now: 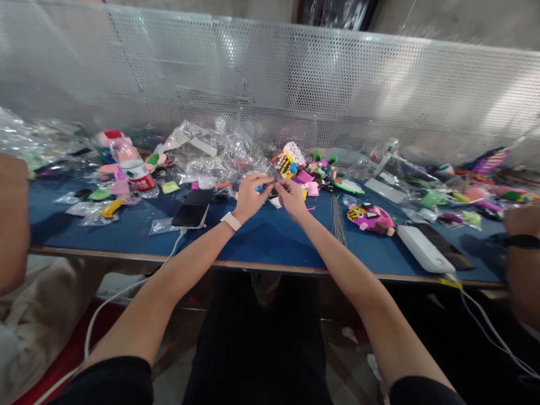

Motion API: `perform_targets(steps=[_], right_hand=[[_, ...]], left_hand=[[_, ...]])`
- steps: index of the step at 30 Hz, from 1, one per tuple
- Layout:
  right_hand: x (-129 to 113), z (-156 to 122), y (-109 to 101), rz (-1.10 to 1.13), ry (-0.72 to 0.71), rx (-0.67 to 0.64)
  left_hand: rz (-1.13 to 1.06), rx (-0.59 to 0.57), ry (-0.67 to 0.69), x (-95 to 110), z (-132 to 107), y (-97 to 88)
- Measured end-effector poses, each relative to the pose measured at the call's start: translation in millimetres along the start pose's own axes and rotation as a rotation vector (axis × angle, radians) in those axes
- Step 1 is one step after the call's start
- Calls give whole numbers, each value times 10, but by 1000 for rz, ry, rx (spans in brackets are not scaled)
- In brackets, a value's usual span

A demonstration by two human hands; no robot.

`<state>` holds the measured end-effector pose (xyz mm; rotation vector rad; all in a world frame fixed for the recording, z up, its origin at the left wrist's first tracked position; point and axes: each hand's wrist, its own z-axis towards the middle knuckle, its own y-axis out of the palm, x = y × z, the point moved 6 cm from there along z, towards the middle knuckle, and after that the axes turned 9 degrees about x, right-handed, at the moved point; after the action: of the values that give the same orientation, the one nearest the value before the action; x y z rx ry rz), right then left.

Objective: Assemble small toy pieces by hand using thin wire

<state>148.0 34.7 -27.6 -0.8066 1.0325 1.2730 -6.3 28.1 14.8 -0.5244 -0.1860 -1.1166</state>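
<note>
My left hand (pixel 252 196) and my right hand (pixel 290 197) meet over the middle of the blue table (pixel 270 242). The fingers of both are bent in a pinch with the tips almost touching. Whatever is between them is too small and blurred to name. A bit of blue shows at the left fingers. Just beyond the hands lies a colourful clay-like figure (pixel 287 163) in yellow, orange and white. Pink pieces (pixel 312 188) sit to the right of my right hand. A bundle of thin wires (pixel 338 219) lies farther right, beside a pink and yellow figure (pixel 371 218).
A phone (pixel 193 208) with a white cable lies left; a white power bank (pixel 425 248) and dark phone (pixel 442 246) lie right. A bottle with a red label (pixel 138 178) and crumpled plastic bags (pixel 219 149) stand before a perforated metal panel (pixel 270 73). Other people's arms (pixel 12 225) flank me.
</note>
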Motion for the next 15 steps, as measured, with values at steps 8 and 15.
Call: perform_targets(steps=[8, 15], right_hand=[[-11, -5, -43, -65, -59, 76], [-256, -12, -139, -313, -350, -1]], left_hand=[[56, -17, -29, -19, -7, -10], [-153, -118, -187, -229, -62, 148]])
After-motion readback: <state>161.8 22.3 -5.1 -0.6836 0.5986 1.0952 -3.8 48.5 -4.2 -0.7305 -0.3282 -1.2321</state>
